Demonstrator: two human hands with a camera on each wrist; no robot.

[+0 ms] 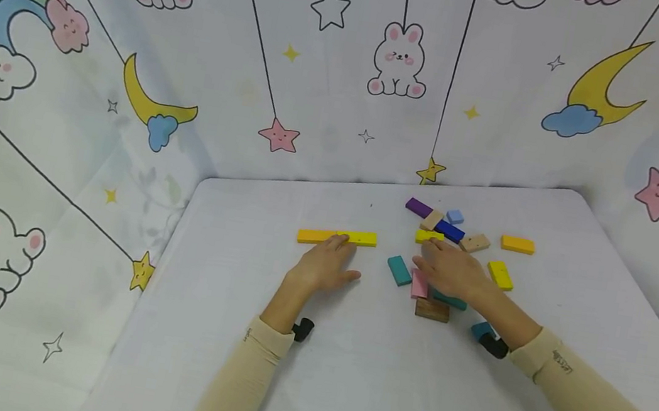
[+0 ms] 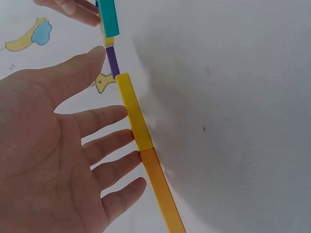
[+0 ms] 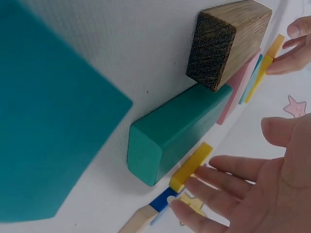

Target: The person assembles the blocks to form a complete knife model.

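My left hand (image 1: 323, 265) has its fingers extended, fingertips at the near side of a yellow block (image 2: 133, 114) and an orange block (image 2: 163, 189). Those two blocks lie end to end in one straight row. Over to the right, my right hand (image 1: 451, 269) reaches across the loose blocks, its fingers fairly straight and its fingertips at a short yellow block (image 3: 192, 166). Below that hand lie a pink block (image 1: 419, 284), a green block (image 3: 180, 131) partly hidden in the head view, and a dark brown wooden block (image 1: 432, 311).
A teal block (image 1: 399, 271) lies between the hands. Behind the right hand are purple (image 1: 419, 207), dark blue (image 1: 450, 231), light blue (image 1: 455, 216) and tan (image 1: 475, 243) blocks. An orange-yellow block (image 1: 517, 245) and a yellow block (image 1: 500, 276) sit further right. A patterned curtain (image 1: 345, 107) backs the table.
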